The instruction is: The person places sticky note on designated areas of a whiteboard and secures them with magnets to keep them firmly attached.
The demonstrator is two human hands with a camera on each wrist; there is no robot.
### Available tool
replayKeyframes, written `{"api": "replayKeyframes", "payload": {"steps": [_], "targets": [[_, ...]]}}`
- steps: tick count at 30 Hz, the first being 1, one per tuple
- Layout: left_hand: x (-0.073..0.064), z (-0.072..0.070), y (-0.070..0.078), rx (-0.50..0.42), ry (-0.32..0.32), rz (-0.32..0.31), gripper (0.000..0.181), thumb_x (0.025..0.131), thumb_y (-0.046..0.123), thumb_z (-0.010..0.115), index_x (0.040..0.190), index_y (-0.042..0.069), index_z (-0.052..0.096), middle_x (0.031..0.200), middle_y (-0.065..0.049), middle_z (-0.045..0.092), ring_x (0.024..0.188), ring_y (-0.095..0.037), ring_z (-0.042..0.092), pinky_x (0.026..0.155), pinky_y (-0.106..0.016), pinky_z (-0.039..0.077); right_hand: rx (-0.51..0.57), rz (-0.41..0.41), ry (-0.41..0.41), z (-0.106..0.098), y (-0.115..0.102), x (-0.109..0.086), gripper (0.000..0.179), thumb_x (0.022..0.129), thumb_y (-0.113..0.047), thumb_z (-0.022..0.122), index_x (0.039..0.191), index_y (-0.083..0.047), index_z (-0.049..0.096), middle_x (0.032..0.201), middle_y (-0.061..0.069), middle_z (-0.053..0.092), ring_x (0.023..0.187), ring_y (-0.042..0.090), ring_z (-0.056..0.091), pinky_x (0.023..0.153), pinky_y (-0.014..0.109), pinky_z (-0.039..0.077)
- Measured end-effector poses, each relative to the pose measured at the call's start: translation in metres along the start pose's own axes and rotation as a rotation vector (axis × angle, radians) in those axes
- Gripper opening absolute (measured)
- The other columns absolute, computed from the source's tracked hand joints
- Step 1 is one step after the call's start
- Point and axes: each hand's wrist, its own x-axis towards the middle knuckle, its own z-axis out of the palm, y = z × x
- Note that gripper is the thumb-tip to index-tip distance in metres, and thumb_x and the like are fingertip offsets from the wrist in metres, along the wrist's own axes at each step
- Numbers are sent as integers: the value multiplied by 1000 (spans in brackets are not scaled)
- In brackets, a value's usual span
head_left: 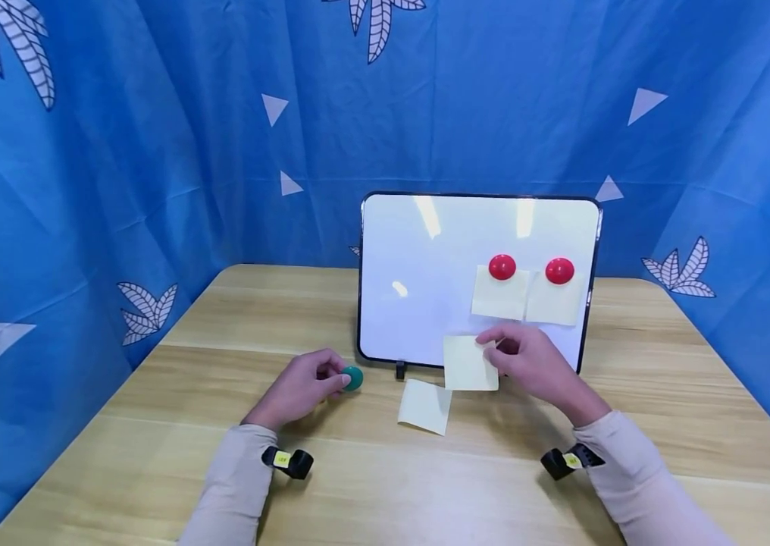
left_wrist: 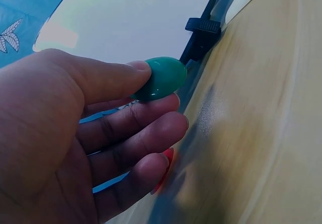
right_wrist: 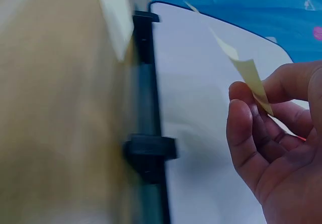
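Observation:
My left hand (head_left: 306,383) pinches a green round magnet (head_left: 354,378) between thumb and fingers, low and left of the whiteboard (head_left: 426,288). The left wrist view shows the magnet's glossy domed face (left_wrist: 166,78) beside the thumb. In front of the board's lower edge, my right hand (head_left: 528,360) pinches a pale yellow paper note (head_left: 468,364) by its right side. That note looks bent in the right wrist view. Two other notes hang on the board's right half, the left note (head_left: 497,299) and the right note (head_left: 552,303), each under a red round magnet (head_left: 502,267).
A loose note (head_left: 426,407) lies on the wooden table (head_left: 358,485) before the board, one edge curled. Black feet (head_left: 401,370) support the board. Something red (left_wrist: 166,171) shows partly behind the left fingers. A blue patterned curtain (head_left: 221,152) surrounds the table.

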Motion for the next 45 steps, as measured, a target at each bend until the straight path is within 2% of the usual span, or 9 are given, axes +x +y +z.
{"api": "replayKeyframes", "payload": {"steps": [4,10,14,18,22,27,34,39,45], "targets": [[-2,-2,0,-6,3,-1,6,96,16,69,101,15,67,86,-3,67,76,-22,64,63,-35,52,-9,-14,4,-2,-10,9,25,94,-6,61,117,-9,71,82,8,60,69,24,53,57,30,46],[-2,-2,0,-38,4,11,7,96,18,69,102,16,66,87,-5,68,76,-24,64,64,-36,52,-13,-17,22,-1,-21,17,29,96,-10,62,124,-11,69,95,8,64,77,29,60,69,36,53],[-2,-1,-1,-52,2,30,7,96,17,70,102,14,67,87,-4,67,78,-23,63,66,-36,53,2,-2,48,-1,-24,19,31,96,-11,63,126,-9,67,87,11,60,76,31,60,66,33,52],[-2,0,0,-68,-7,41,8,97,17,69,103,13,67,88,-4,67,81,-22,62,69,-37,52,-1,8,89,1,-27,26,32,96,-13,64,127,-9,67,86,12,57,75,29,61,60,30,47],[-1,1,1,-67,-14,29,6,97,17,68,102,14,67,88,-3,68,82,-22,64,69,-37,52,24,9,132,2,-28,34,32,95,-16,64,126,-9,67,90,12,59,77,28,64,62,32,48],[0,3,0,-55,-14,9,5,97,17,68,102,16,67,88,-2,68,80,-21,64,67,-37,53,48,-2,140,2,-28,41,31,96,-16,63,125,-8,69,92,13,61,77,27,66,69,36,51],[0,4,-1,-32,-24,31,5,97,17,69,102,17,67,87,-3,68,77,-23,62,64,-34,53,9,-13,162,0,-25,46,26,98,-17,62,121,-10,72,102,9,68,79,27,62,70,38,49],[1,7,-3,-14,-13,43,7,95,18,71,101,18,68,87,-1,67,76,-21,62,64,-33,52,-38,-55,202,1,-27,51,24,97,-16,65,118,-9,73,112,8,66,83,26,61,68,37,52],[2,7,-5,2,-14,56,9,94,20,73,100,17,68,88,1,67,78,-18,61,68,-32,52,-88,-101,251,6,-29,56,26,95,-14,66,120,-7,72,112,8,64,89,25,61,68,36,56]]}}
